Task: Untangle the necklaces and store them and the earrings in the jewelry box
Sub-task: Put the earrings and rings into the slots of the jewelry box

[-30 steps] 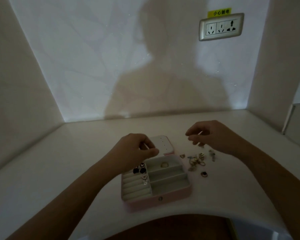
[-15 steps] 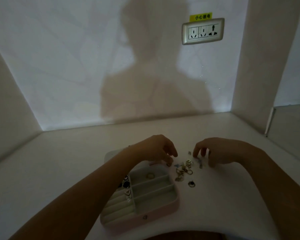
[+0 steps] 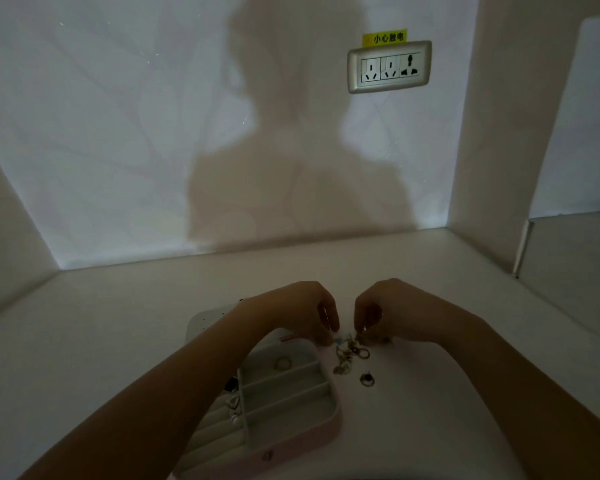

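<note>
An open pink jewelry box [image 3: 302,434] with pale compartments lies at the near edge of the white desk. A ring [image 3: 282,363] sits in its back compartment, and small pieces [image 3: 232,401] lie in the left slots. Right of the box is a tangled heap of jewelry [image 3: 350,353], with one loose ring [image 3: 367,379] nearer me. My left hand [image 3: 302,311] and my right hand [image 3: 392,311] hover over the heap's far edge, fingers curled down and fingertips pinching at small pieces of it. What each fingertip holds is too dim to tell.
The box's lid [image 3: 205,323] lies flat behind my left forearm. A wall socket [image 3: 389,67] with a yellow label is on the back wall. Side walls close the desk in at left and right. The desk's front edge curves inward near me.
Both hands have come down and together onto the jewelry heap; a second ago they were raised and apart. The camera has tilted and shifted, so the box now sits lower left.
</note>
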A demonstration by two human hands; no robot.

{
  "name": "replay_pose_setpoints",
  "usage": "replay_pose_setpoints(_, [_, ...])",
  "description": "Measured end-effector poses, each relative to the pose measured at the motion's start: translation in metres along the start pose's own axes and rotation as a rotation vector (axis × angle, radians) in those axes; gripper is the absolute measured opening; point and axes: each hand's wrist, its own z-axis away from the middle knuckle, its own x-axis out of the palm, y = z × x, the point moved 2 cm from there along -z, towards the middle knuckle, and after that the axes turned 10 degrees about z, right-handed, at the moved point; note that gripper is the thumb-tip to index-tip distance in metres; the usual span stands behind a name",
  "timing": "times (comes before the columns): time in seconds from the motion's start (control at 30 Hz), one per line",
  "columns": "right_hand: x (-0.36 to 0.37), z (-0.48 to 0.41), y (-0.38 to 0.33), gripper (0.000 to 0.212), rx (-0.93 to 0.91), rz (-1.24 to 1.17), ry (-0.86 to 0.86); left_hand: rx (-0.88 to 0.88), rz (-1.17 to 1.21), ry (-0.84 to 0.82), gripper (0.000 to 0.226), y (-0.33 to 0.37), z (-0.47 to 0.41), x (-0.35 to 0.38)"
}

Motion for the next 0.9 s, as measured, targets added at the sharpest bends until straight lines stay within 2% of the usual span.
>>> replay_pose_setpoints(0.13, [-0.001, -0.001, 0.001, 0.009, -0.005, -0.029, 0.01, 0.004, 0.013, 0.003, 0.028, -0.001, 0.001, 0.0])
replay_pose_setpoints(0.27, [-0.004, 0.002, 0.004, 0.015, -0.021, 0.048, 0.058, 0.024, 0.049, -0.005, 0.028, -0.005, 0.005, 0.001])
replay_pose_setpoints(0.37, [-0.015, 0.007, 0.005, 0.02, -0.022, -0.101, 0.17, 0.038, 0.119, 0.063, 0.027, -0.005, 0.009, -0.002])
replay_pose_setpoints(0.5, [-0.031, 0.016, -0.006, 0.019, -0.115, -0.426, 0.3, 0.135, 0.447, 0.236, 0.027, 0.003, 0.02, -0.007])
replay_pose_setpoints(0.6, [-0.036, 0.018, -0.013, 0.012, -0.169, -0.507, 0.345, 0.192, 0.695, 0.322, 0.022, 0.012, 0.033, -0.009])
replay_pose_setpoints(0.7, [-0.036, 0.019, -0.017, 0.013, -0.188, -0.567, 0.408, 0.22, 0.921, 0.42, 0.018, 0.016, 0.045, -0.011])
replay_pose_setpoints(0.9, [-0.032, 0.02, -0.03, 0.015, -0.239, -0.636, 0.549, 0.214, 1.069, 0.442, 0.017, 0.021, 0.067, -0.012])
